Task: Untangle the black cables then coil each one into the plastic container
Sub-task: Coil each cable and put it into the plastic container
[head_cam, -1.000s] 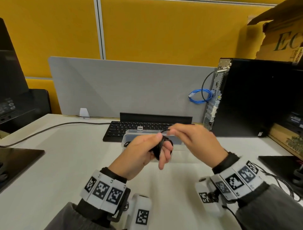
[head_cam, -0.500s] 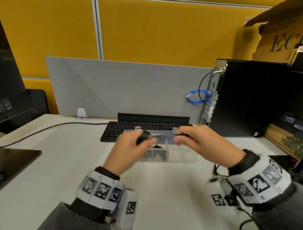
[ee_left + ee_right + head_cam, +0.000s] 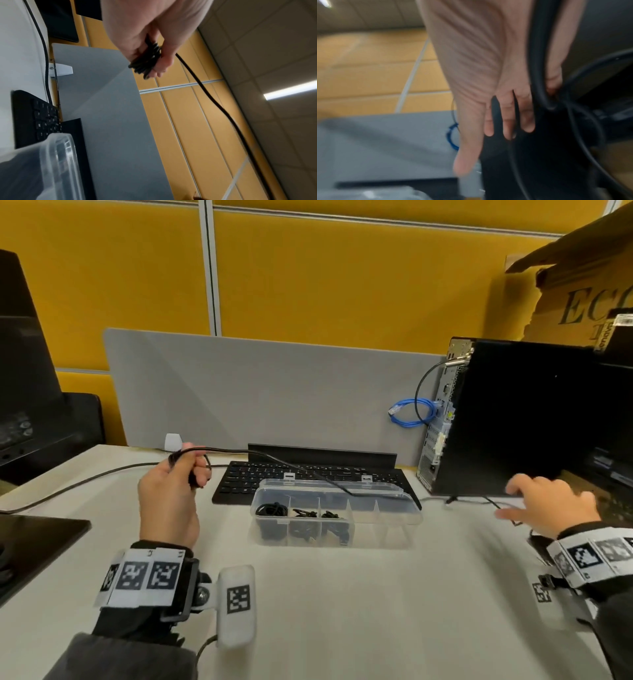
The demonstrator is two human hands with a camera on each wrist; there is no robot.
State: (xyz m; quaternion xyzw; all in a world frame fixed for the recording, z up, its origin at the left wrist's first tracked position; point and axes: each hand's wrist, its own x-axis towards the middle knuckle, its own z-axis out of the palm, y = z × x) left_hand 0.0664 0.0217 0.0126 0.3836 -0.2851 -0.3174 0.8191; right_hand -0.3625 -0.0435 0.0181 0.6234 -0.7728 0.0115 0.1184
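My left hand (image 3: pixel 191 470) is raised left of the keyboard and grips a small coil of black cable (image 3: pixel 147 59) between thumb and curled fingers. The loose length of that cable (image 3: pixel 274 460) runs right over the keyboard and the container's open lid, down to the table near the computer tower. The clear plastic container (image 3: pixel 387 522) stands open mid-table, divided into compartments; the three on the left hold coiled black cables. My right hand (image 3: pixel 537 503) hovers low at the far right with fingers (image 3: pixel 508 115) spread and straight. It is blurred, and thin black cable lies under it.
A black keyboard (image 3: pixel 308 474) lies behind the container, with a grey divider panel beyond. A black computer tower (image 3: pixel 513 419) with a blue cable loop (image 3: pixel 411 412) stands at the right. A dark monitor base (image 3: pixel 34 539) and a grey cord (image 3: pixel 85 477) occupy the left.
The hands have drawn apart. The left went left with the coil, stretching the cable out. The right swept far right and its fingers have spread from a pinch.
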